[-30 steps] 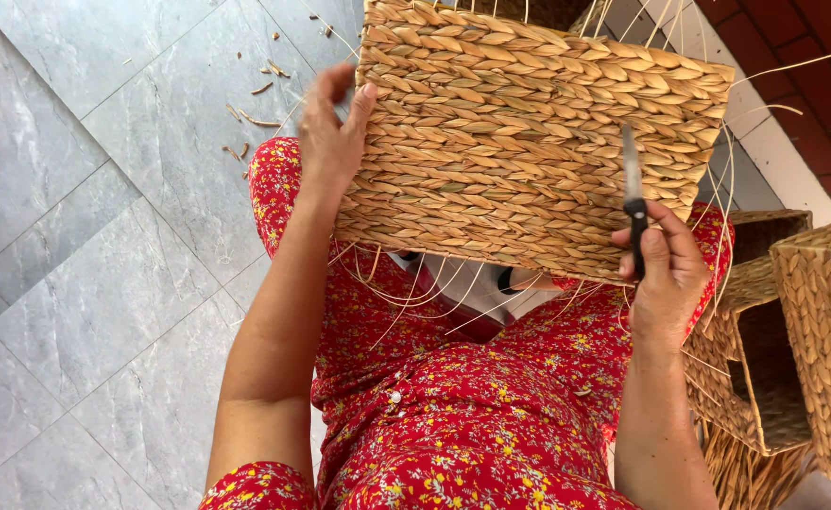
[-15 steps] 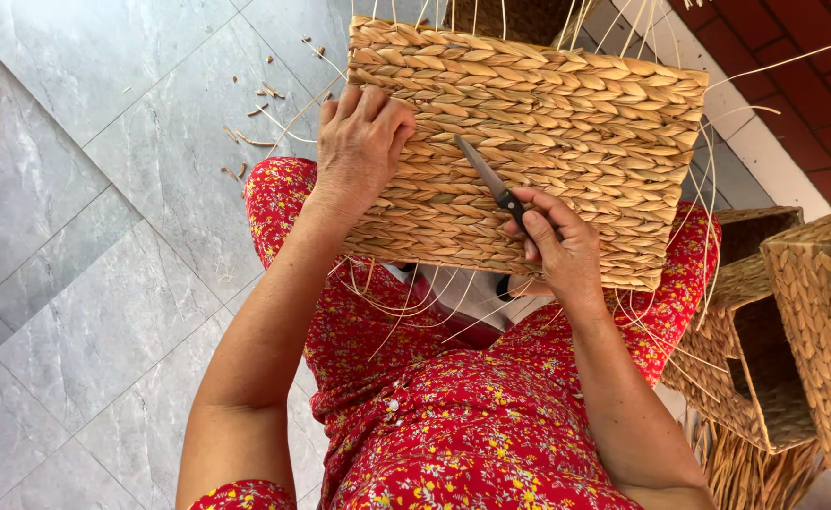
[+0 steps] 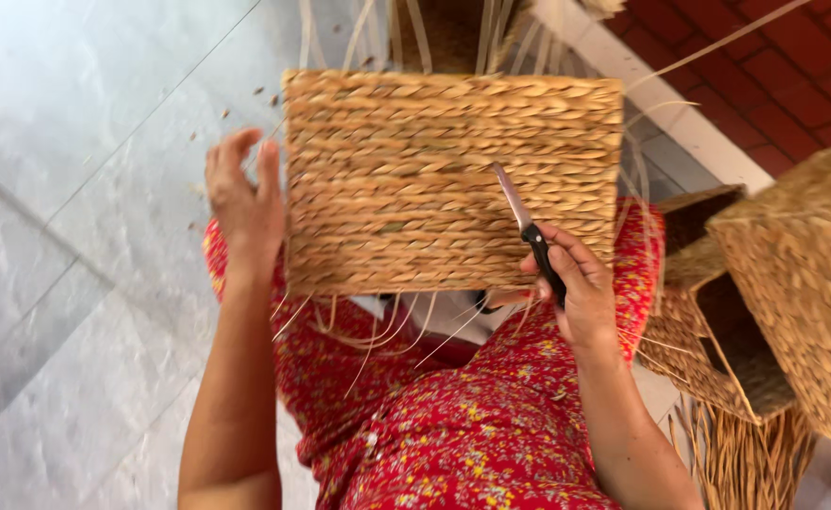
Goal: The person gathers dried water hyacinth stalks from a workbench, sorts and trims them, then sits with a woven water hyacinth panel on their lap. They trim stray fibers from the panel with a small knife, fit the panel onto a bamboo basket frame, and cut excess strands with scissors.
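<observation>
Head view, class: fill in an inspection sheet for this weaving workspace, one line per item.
Surface: grey tiled floor; the work rests over a lap in red flowered cloth.
Job's things: flat woven basket panel, loose strands hanging below; scissors, blades against the weave.
Clutter: fibre scraps scattered on the tiles.
Grips: left hand steadies the panel's left edge; right hand holds the scissors.
Cables: nothing seen.
Surroundings: two woven baskets at right, red tiles beyond a pale kerb.
</observation>
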Motion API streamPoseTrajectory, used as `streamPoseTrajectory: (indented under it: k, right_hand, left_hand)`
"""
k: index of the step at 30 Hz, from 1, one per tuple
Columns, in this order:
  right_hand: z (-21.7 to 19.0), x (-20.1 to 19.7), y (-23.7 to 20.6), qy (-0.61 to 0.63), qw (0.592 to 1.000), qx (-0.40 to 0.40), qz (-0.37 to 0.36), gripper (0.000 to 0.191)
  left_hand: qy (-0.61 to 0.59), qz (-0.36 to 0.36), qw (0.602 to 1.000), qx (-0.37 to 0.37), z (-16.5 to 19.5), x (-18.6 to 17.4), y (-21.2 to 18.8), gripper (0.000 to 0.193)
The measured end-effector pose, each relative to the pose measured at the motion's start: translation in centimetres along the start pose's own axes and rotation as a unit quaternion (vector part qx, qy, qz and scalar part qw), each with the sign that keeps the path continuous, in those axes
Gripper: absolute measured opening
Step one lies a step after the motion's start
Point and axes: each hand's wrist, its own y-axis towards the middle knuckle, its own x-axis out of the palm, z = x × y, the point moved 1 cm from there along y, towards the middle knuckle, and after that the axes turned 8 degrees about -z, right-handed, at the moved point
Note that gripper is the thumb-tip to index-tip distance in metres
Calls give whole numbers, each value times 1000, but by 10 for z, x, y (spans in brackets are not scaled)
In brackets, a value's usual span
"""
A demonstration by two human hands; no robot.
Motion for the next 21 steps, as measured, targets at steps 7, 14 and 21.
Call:
streamPoseTrajectory:
  k: [7,14,21]
  right_hand:
    - [14,-33,-20,102,993,-17,53,36]
    - [5,-34,-32,115,991,-8,63,36]
    - [-22,-64,-88,104,991,-42,79,34]
  left_hand:
    - [-369,-211,829,-364,-15,32,2,55]
    - [-293,-149,889,-319,-9,21,-12,54]
    - [-371,-79,910,-167,-15,-23,-63,41]
